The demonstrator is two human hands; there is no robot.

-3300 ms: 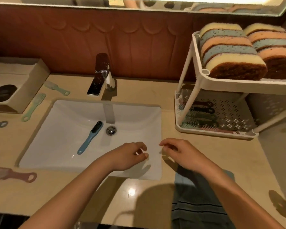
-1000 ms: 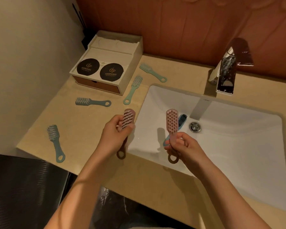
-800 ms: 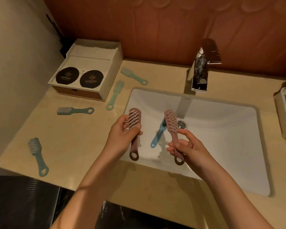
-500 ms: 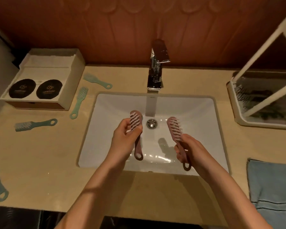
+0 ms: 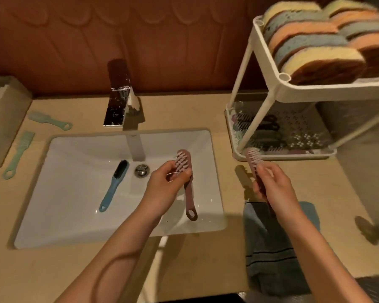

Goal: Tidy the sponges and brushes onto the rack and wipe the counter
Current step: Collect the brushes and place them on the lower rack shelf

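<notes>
Left hand [image 5: 162,185]: we see it bare, with slim fingers.
Right hand [image 5: 275,185]: bare too, as far as we can make out; slim fingers.
Left forearm [image 5: 120,250]: bare right down to the picture's bottom edge; we note a long curved crease running along it.
Right forearm [image 5: 313,246]: bare to the bottom edge, smooth and slender.

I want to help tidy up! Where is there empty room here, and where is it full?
The counter is bare at the front left of the sink, and behind it between the tap and the rack. The rack's lower shelf has room on its right. The top shelf is packed with sponges.
</notes>
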